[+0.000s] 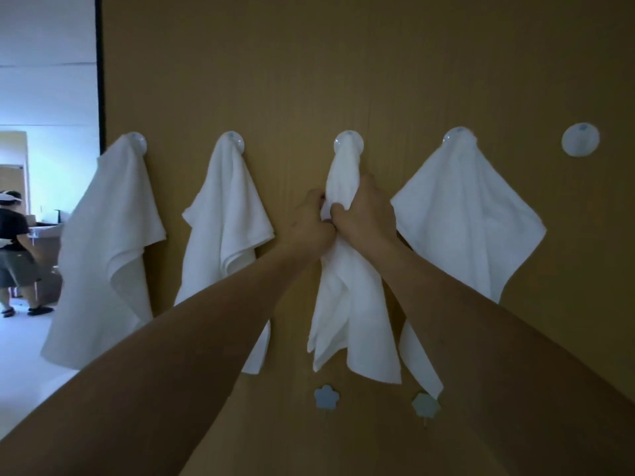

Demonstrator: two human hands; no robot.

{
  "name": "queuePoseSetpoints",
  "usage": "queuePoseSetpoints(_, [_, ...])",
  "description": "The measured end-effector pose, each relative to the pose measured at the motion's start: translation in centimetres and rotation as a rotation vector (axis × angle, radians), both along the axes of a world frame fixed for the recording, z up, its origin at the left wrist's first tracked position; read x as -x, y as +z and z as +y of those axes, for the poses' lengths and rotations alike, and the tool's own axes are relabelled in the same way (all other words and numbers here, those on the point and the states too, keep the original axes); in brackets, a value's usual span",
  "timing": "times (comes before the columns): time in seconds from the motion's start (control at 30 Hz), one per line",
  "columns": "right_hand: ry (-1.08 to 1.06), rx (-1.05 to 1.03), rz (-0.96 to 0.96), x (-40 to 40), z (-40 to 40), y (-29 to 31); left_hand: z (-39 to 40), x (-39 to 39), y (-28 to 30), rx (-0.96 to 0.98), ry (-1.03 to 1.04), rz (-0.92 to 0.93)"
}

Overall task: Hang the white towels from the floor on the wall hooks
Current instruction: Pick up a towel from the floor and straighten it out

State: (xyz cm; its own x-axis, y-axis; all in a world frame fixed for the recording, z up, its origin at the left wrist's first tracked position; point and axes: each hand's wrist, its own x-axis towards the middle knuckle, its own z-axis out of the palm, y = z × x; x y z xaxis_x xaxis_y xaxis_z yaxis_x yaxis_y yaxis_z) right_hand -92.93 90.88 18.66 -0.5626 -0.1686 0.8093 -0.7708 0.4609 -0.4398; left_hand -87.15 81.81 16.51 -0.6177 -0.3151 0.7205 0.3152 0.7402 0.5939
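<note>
Both your hands are up on the third white towel [350, 304], which hangs from the third round hook [348, 141] on the tan wall panel [343, 63]. Your left hand [311, 223] is clenched on the towel's left side just below the hook, and your right hand [366, 211] grasps the same bunched fabric from the right, its fingers wrapped round the narrow neck of cloth. The two hands touch each other at the knuckles. Below them the towel falls in loose folds to a ragged lower edge.

To the left, the first towel [106, 255] drapes from the first hook [137, 140] near the panel's dark edge, and the second towel [226, 228] hangs from the second hook [235, 140]; your left forearm crosses in front of its lower part. To the right, the fourth towel [470, 228] spreads wide from the fourth hook [458, 135], and your right forearm hides part of it. The fifth hook [580, 139], furthest right, is bare.

Lower on the panel sit two small flower-shaped hooks [326, 396], both bare, just under the hems of the third and fourth towels.

Through the opening at far left a person [13, 255] stands on a pale floor [27, 365], beside a counter that is too small to make out.
</note>
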Motion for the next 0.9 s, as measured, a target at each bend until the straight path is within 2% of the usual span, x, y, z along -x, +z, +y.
queuePoseSetpoints(0.2, [-0.123, -0.147, -0.057, -3.6, 1.3, -2.7, -1.0, -4.8, -0.7, 0.065, 0.068, -0.150])
queuePoseSetpoints(0.33, [-0.189, -0.197, -0.113, -5.9, 2.3, -4.8, -1.6, -8.4, -2.3, 0.067, 0.073, -0.138])
queuePoseSetpoints(0.5, [-0.174, -0.206, -0.134, -9.7, 3.1, -9.2, -2.6, -12.3, -6.8, 0.103, 0.016, -0.133])
queuePoseSetpoints(0.6, [-0.181, -0.207, -0.211, -12.1, 3.1, -13.6, -3.8, -13.2, -11.1, 0.071, 0.039, -0.239])
queuePoseSetpoints(0.77, [-0.162, -0.309, -0.423, -14.9, 2.6, -24.0, -4.4, -14.5, -21.7, 0.125, 0.044, -0.331])
queuePoseSetpoints(0.9, [-0.235, -0.414, -0.608, -15.8, 2.4, -33.8, -4.6, -15.2, -31.9, 0.104, 0.022, -0.559])
